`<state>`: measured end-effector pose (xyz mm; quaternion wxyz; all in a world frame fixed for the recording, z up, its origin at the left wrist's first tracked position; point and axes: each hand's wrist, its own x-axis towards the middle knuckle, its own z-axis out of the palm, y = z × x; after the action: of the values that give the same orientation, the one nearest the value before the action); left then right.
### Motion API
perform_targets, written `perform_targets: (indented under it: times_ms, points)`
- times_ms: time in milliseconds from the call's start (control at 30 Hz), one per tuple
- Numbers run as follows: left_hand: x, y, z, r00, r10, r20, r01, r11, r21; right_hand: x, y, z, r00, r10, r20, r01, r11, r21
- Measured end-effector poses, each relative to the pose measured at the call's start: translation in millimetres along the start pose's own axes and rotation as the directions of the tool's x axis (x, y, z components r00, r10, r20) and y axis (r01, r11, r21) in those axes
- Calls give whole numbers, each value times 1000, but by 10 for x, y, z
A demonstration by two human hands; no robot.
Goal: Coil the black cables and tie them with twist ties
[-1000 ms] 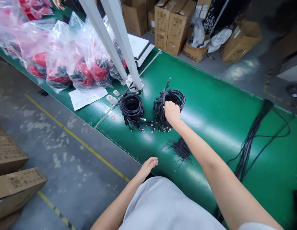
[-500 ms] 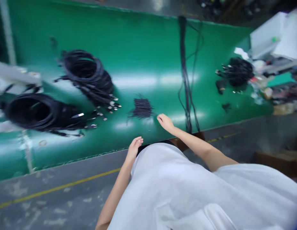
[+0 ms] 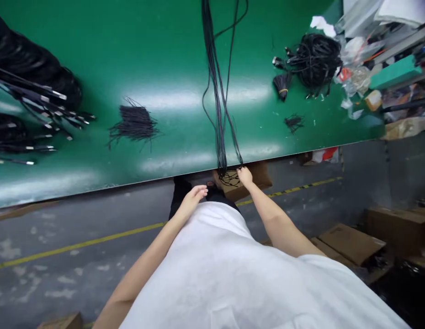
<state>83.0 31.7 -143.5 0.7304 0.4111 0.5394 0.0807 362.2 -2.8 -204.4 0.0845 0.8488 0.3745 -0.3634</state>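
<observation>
Several long black cables [image 3: 217, 100] lie across the green table [image 3: 171, 59], their near ends hanging over its front edge. My right hand [image 3: 245, 176] is at that edge, its fingers closed on one black cable that runs apart from the main strand. In front of my body hovers my left hand [image 3: 193, 199], fingers loosely stretched, holding nothing. A pile of short black ties [image 3: 135, 121] rests on the table to the left. Farther left, coiled cables [image 3: 37, 64] with metal plugs are partly cut off by the frame.
At the right are a heap of black cables [image 3: 317, 59], a banded black bundle [image 3: 283, 85] and a few loose dark strands [image 3: 294, 122]. Plastic scraps and a green block [image 3: 394, 73] lie beyond. A cardboard box [image 3: 257, 178] stands under the table edge.
My view has swung right along the table. My right hand has left the coiled cables and come to the long cables, taking hold of one. My left hand stays near my body.
</observation>
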Motion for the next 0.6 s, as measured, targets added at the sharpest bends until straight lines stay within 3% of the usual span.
perform_targets:
  times_ms: [133, 300, 400, 467, 533, 600]
  points:
    - [-128, -29, 344, 991, 22, 131, -41, 989, 144, -95, 215, -71, 998, -53, -34, 52, 998, -34]
    - [-67, -32, 581, 989, 92, 114, -118, 961, 249, -248, 607, -420, 987, -73, -143, 79, 996, 37]
    - [-30, -19, 754, 982, 102, 157, -141, 955, 262, -444, 658, -639, 977, -133, -164, 154, 980, 123]
    - [-58, 24, 894, 971, 179, 161, -219, 933, 287, -699, 584, -754, 960, -239, -149, 265, 945, 190]
    - [-134, 116, 1065, 915, 350, 200, -397, 870, 292, -1020, 464, -888, 918, -381, -106, 390, 825, 409]
    - [-242, 240, 1261, 783, 521, 341, -608, 756, 241, -1334, 352, -1112, 850, -515, -108, 422, 544, 725]
